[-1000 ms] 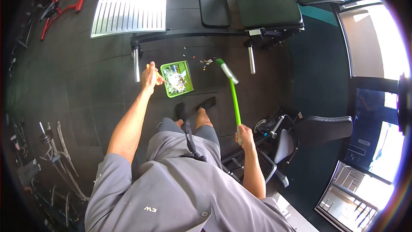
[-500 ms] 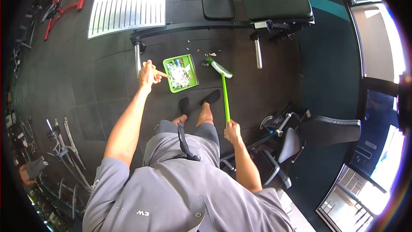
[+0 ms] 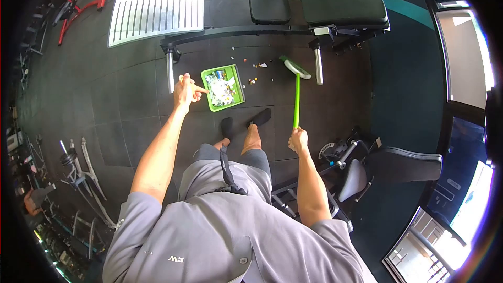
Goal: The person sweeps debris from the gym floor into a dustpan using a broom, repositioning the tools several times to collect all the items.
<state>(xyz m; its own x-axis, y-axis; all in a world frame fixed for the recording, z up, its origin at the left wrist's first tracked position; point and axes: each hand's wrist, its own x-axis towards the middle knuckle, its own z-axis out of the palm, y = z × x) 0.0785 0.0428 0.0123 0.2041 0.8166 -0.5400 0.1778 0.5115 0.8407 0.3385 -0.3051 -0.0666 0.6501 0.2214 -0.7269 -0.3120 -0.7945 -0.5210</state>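
Observation:
My left hand is closed at the left side of a green dustpan, gripping it by what looks like its handle, largely hidden by the fingers. White scraps and mixed litter lie inside the pan. My right hand is wrapped round the bright green stick of a broom. Its head, green with a white edge, rests on the dark floor near a bench leg, apart from the dustpan. Small bits of debris are scattered on the floor between pan and broom head.
A padded black bench on metal legs and a white slatted panel stand ahead. Exercise equipment is close on my right, and weight racks are to the left. Another person is far left.
My right hand and the broom have moved right and forward, away from the dustpan, uncovering debris on the floor. My left hand and the dustpan have stayed nearly in place.

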